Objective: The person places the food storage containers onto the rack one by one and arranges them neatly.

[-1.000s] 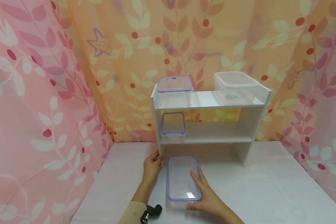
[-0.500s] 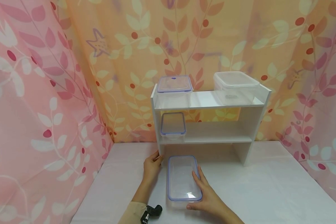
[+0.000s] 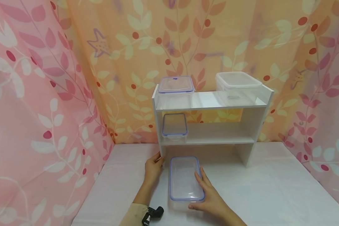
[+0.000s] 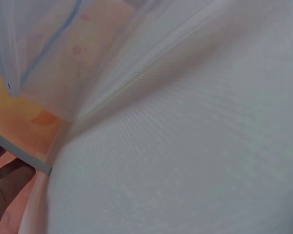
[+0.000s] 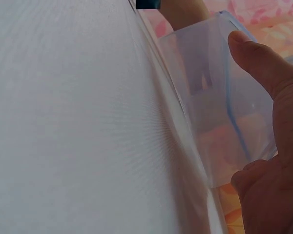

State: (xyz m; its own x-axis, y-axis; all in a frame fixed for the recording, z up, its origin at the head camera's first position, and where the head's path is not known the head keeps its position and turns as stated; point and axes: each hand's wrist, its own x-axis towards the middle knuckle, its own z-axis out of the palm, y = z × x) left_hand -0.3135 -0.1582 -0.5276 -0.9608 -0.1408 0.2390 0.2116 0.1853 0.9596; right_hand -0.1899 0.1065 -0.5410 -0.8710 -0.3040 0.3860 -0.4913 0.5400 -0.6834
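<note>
A clear plastic food container [image 3: 185,177] with a blue-rimmed lid sits on the white cloth in front of the shelf. My right hand [image 3: 212,199] holds it at its near right corner, thumb at the near end and fingers along the right side. In the right wrist view the thumb [image 5: 256,56] lies against the container's wall [image 5: 200,102]. To the left, my left hand [image 3: 153,169] grips the lower front edge of the white shelf's left side panel [image 3: 159,131]. The left wrist view shows fingers [image 4: 14,178] against that panel edge [image 4: 22,155].
On the shelf's top board stand a blue-rimmed lidded container [image 3: 175,94] at left and a white-lidded container [image 3: 238,88] at right. A smaller blue-rimmed container [image 3: 175,125] occupies the left of the middle board [image 3: 220,133]. Floral curtains [image 3: 124,62] surround the table.
The held container's near edge has shifted slightly away from me, with my right hand moving along a little. My left hand and the shelf stay where they were.
</note>
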